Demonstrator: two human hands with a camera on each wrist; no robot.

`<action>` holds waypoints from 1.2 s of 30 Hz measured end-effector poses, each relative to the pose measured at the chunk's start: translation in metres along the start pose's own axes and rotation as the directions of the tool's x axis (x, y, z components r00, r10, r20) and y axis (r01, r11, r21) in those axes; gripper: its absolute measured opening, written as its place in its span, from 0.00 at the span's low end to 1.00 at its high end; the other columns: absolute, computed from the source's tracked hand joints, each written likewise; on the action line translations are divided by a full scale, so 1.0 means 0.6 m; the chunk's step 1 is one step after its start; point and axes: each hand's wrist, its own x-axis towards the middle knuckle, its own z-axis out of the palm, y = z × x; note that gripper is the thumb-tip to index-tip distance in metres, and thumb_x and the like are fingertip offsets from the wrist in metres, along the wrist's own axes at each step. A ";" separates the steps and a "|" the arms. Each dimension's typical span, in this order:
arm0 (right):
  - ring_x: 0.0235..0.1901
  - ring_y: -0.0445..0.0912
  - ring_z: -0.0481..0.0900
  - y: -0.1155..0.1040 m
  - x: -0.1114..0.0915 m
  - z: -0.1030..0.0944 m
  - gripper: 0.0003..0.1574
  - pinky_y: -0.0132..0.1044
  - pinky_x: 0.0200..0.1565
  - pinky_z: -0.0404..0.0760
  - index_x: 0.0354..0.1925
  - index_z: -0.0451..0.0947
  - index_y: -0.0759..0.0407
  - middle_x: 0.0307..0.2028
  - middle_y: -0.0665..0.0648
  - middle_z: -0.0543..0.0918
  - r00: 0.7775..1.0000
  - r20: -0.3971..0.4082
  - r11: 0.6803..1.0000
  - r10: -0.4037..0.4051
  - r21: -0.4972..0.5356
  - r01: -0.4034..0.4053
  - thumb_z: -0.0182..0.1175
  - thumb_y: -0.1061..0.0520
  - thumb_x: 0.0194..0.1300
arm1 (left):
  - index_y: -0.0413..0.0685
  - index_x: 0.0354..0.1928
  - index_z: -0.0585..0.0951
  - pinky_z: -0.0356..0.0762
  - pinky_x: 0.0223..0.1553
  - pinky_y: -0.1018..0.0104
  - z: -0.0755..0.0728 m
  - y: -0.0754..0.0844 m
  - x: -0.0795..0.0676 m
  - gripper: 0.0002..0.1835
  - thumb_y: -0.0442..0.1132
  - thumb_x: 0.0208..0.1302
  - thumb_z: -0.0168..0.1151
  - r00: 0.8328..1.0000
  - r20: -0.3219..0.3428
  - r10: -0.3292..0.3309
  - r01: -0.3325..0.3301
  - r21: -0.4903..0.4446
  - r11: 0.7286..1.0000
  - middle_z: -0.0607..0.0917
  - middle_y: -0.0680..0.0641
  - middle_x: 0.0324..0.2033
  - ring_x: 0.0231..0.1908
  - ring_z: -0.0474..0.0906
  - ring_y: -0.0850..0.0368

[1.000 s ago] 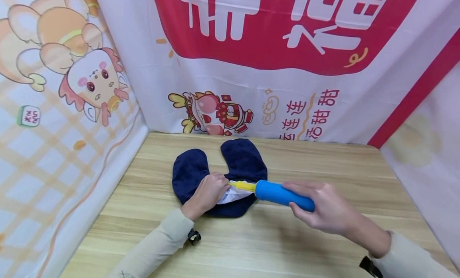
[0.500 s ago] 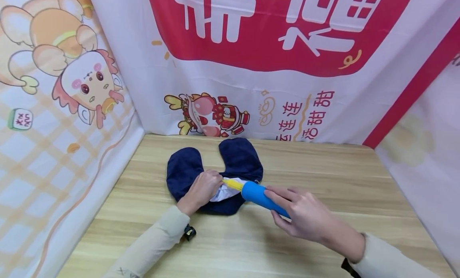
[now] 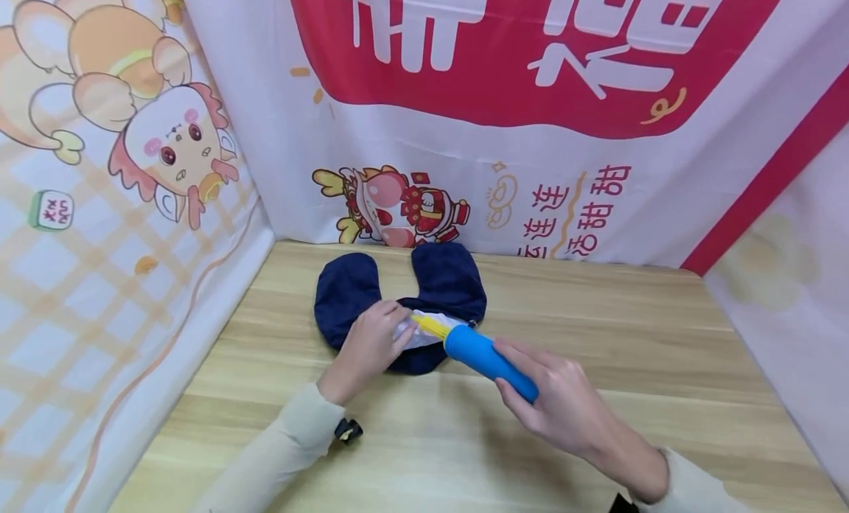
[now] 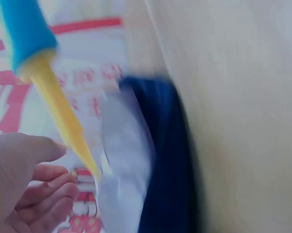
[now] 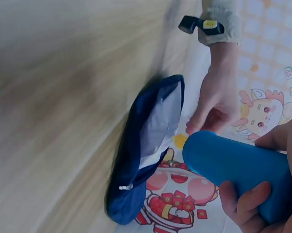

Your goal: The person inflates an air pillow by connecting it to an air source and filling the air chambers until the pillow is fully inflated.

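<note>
A navy U-shaped neck pillow [image 3: 452, 281] lies flat on the table, its zipped opening showing a white inner bladder [image 4: 124, 145]. My right hand [image 3: 564, 395] grips the blue barrel of a hand air pump [image 3: 487, 360], fingers and thumb wrapped round it. The pump's yellow nozzle [image 4: 60, 109] points down to the white bladder; whether it sits in a valve is blurred. Beside the nozzle is my left hand [image 3: 374, 340], loosely bent, with a gap between thumb and fingers in the left wrist view. The zipper pull [image 5: 126, 187] hangs at one end of the opening.
The wood-grain table [image 3: 630, 329] is backed by a printed cloth [image 3: 398, 130] close behind the pillow. More cloth walls stand at the left [image 3: 219, 314] and right [image 3: 796, 277]. A dark wrist strap [image 3: 348, 430] sits at the left sleeve.
My left fingers have loosened from their hold near the nozzle tip. The pump has come left and tilts more steeply, held by my right hand. The pillow has shifted slightly toward the back cloth.
</note>
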 end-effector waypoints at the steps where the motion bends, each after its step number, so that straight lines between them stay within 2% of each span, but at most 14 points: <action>1: 0.49 0.53 0.92 -0.001 -0.003 -0.001 0.34 0.50 0.47 0.91 0.63 0.83 0.61 0.57 0.61 0.89 1.000 -0.014 1.000 0.004 0.005 -0.004 0.77 0.53 0.59 | 0.42 0.44 0.90 0.88 0.42 0.61 -0.001 0.010 -0.005 0.09 0.40 0.67 0.74 0.998 0.013 -0.061 0.062 -0.098 0.993 0.90 0.47 0.38 0.38 0.87 0.55; 2: 0.49 0.53 0.92 -0.003 -0.006 -0.001 0.35 0.50 0.47 0.91 0.63 0.83 0.61 0.58 0.61 0.89 1.000 -0.022 1.000 0.014 0.008 -0.014 0.77 0.54 0.59 | 0.43 0.44 0.91 0.87 0.41 0.64 -0.001 0.020 -0.010 0.09 0.40 0.68 0.73 0.991 0.048 -0.129 0.136 -0.210 0.968 0.91 0.48 0.38 0.38 0.88 0.57; 3: 0.50 0.54 0.92 -0.004 -0.009 -0.002 0.35 0.51 0.47 0.91 0.63 0.83 0.61 0.57 0.61 0.89 0.999 -0.031 1.000 0.023 0.011 -0.023 0.77 0.54 0.59 | 0.41 0.45 0.90 0.87 0.41 0.67 0.000 0.029 -0.015 0.10 0.40 0.69 0.72 0.975 0.106 -0.193 0.218 -0.334 0.917 0.92 0.47 0.38 0.37 0.89 0.58; 4: 0.50 0.54 0.92 -0.006 -0.012 -0.002 0.35 0.51 0.47 0.91 0.63 0.83 0.60 0.57 0.61 0.89 0.999 -0.039 0.999 0.033 0.013 -0.033 0.77 0.54 0.59 | 0.39 0.47 0.89 0.87 0.41 0.67 0.003 0.038 -0.019 0.11 0.40 0.71 0.70 0.952 0.178 -0.247 0.303 -0.464 0.832 0.92 0.44 0.40 0.38 0.89 0.59; 6: 0.50 0.54 0.91 -0.010 -0.017 -0.001 0.34 0.51 0.47 0.91 0.63 0.83 0.60 0.57 0.60 0.89 0.998 -0.049 0.999 0.050 0.017 -0.049 0.77 0.53 0.59 | 0.32 0.55 0.85 0.88 0.50 0.66 0.012 0.053 -0.023 0.17 0.39 0.76 0.63 0.884 0.347 -0.312 0.467 -0.674 0.572 0.91 0.37 0.47 0.44 0.90 0.57; 9: 0.51 0.53 0.91 -0.017 -0.024 0.002 0.34 0.51 0.47 0.91 0.63 0.83 0.60 0.57 0.59 0.89 0.996 -0.060 0.998 0.059 0.023 -0.058 0.77 0.54 0.60 | 0.24 0.64 0.75 0.82 0.64 0.56 0.027 0.072 -0.022 0.21 0.37 0.81 0.53 0.770 0.540 -0.340 0.596 -0.799 0.082 0.85 0.28 0.56 0.53 0.87 0.52; 10: 0.51 0.53 0.91 -0.019 -0.027 0.003 0.35 0.51 0.47 0.91 0.63 0.82 0.60 0.57 0.59 0.89 0.996 -0.064 0.998 0.060 0.027 -0.059 0.78 0.54 0.59 | 0.24 0.64 0.73 0.80 0.67 0.54 0.031 0.078 -0.020 0.21 0.37 0.82 0.51 0.739 0.577 -0.346 0.599 -0.799 -0.053 0.84 0.28 0.56 0.55 0.85 0.51; 11: 0.51 0.52 0.91 -0.022 -0.029 0.005 0.35 0.50 0.47 0.91 0.63 0.82 0.60 0.57 0.59 0.89 0.996 -0.069 0.998 0.060 0.033 -0.058 0.78 0.55 0.59 | 0.26 0.63 0.72 0.79 0.68 0.54 0.037 0.084 -0.016 0.20 0.37 0.82 0.51 0.714 0.602 -0.359 0.585 -0.794 -0.167 0.84 0.30 0.55 0.55 0.84 0.51; 13: 0.51 0.52 0.91 -0.028 -0.034 0.010 0.35 0.50 0.47 0.91 0.64 0.82 0.60 0.58 0.58 0.89 0.995 -0.072 0.997 0.068 0.038 -0.065 0.78 0.55 0.59 | 0.30 0.61 0.72 0.79 0.67 0.59 0.047 0.094 -0.009 0.16 0.36 0.81 0.51 0.678 0.614 -0.403 0.523 -0.789 -0.322 0.84 0.37 0.52 0.53 0.82 0.54; 16: 0.51 0.51 0.91 -0.038 -0.040 0.017 0.35 0.48 0.46 0.91 0.64 0.82 0.59 0.59 0.58 0.88 0.995 -0.061 0.996 0.082 0.038 -0.079 0.78 0.54 0.60 | 0.31 0.60 0.73 0.82 0.57 0.68 0.059 0.106 0.002 0.15 0.35 0.80 0.55 0.649 0.603 -0.464 0.445 -0.796 -0.411 0.85 0.46 0.45 0.50 0.83 0.58; 21: 0.50 0.48 0.91 -0.053 -0.042 0.024 0.37 0.46 0.45 0.91 0.67 0.81 0.56 0.61 0.57 0.87 0.994 0.001 0.994 0.112 -0.008 -0.112 0.77 0.49 0.62 | 0.28 0.66 0.67 0.84 0.52 0.72 0.065 0.124 0.016 0.21 0.31 0.78 0.58 0.614 0.569 -0.547 0.332 -0.815 -0.476 0.90 0.50 0.42 0.46 0.87 0.62; 23: 0.49 0.47 0.91 -0.056 -0.040 0.025 0.39 0.45 0.45 0.91 0.68 0.80 0.55 0.62 0.56 0.86 0.993 0.024 0.993 0.115 -0.019 -0.114 0.78 0.48 0.61 | 0.28 0.68 0.64 0.85 0.54 0.71 0.065 0.132 0.020 0.25 0.29 0.76 0.59 0.610 0.562 -0.559 0.294 -0.815 -0.500 0.90 0.47 0.46 0.46 0.88 0.61; 29: 0.45 0.47 0.92 -0.047 -0.032 0.028 0.43 0.44 0.40 0.92 0.69 0.79 0.53 0.64 0.55 0.85 0.998 0.044 0.996 0.045 -0.074 -0.042 0.81 0.52 0.57 | 0.26 0.75 0.59 0.83 0.60 0.69 0.063 0.143 0.024 0.30 0.25 0.76 0.56 0.608 0.590 -0.531 0.279 -0.785 -0.553 0.76 0.33 0.68 0.48 0.88 0.62; 36: 0.48 0.49 0.91 -0.048 -0.048 0.001 0.45 0.43 0.42 0.92 0.72 0.76 0.52 0.68 0.56 0.82 0.991 0.135 0.995 0.017 -0.101 -0.004 0.79 0.53 0.60 | 0.30 0.73 0.60 0.83 0.61 0.66 0.061 0.125 0.025 0.28 0.25 0.77 0.56 0.580 0.624 -0.523 0.302 -0.761 -0.574 0.73 0.33 0.73 0.51 0.88 0.59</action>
